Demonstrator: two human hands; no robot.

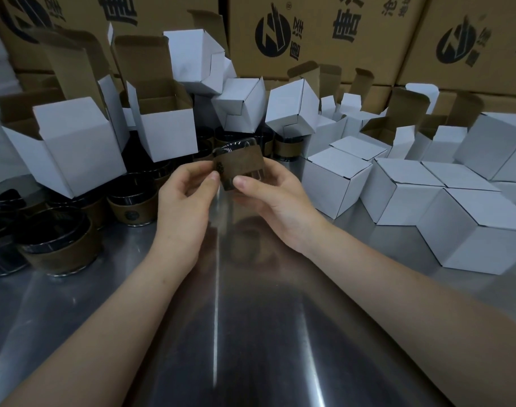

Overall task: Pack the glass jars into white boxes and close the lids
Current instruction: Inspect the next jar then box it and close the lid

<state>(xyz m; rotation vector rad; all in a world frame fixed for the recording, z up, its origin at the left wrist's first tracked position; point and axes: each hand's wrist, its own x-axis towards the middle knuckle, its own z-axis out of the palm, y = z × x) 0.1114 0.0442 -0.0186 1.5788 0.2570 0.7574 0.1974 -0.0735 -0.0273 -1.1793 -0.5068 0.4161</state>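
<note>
A glass jar [241, 164] with a brown sleeve hangs tilted above the metal table [250, 333], held between both hands. My left hand [186, 198] pinches its left side with thumb and fingers. My right hand [268, 198] grips its right side and underside, thumb on the sleeve. Several more jars [60, 242] with brown sleeves stand at the left and behind. Open white boxes [71, 148] with raised brown flaps perch on the jars at the left. Closed white boxes [336, 183] sit at the right.
Large brown cartons [324, 33] with black print form a wall at the back. More open and tipped white boxes [242, 104] are piled in the middle back. The closed boxes crowd the table's right side up to its edge.
</note>
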